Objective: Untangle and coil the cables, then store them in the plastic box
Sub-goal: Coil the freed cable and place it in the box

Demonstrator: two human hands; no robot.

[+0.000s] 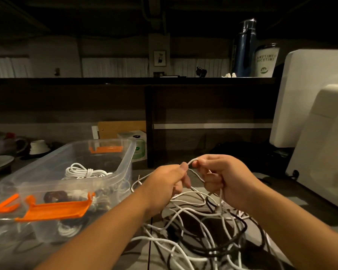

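A tangle of white and black cables lies on the table in front of me. My left hand and my right hand are raised just above it, close together. Both pinch the same white cable, which bends in a small loop between their fingertips; its strands hang down into the pile. To the left stands the clear plastic box with orange latches. Inside it lie a coiled white cable and other bundled cables, dark and white.
The box's clear lid with an orange clip lies at the far left. A large white appliance fills the right side. A dark shelf unit stands behind, with a blue bottle and a cup on top. Dishes sit at the far left.
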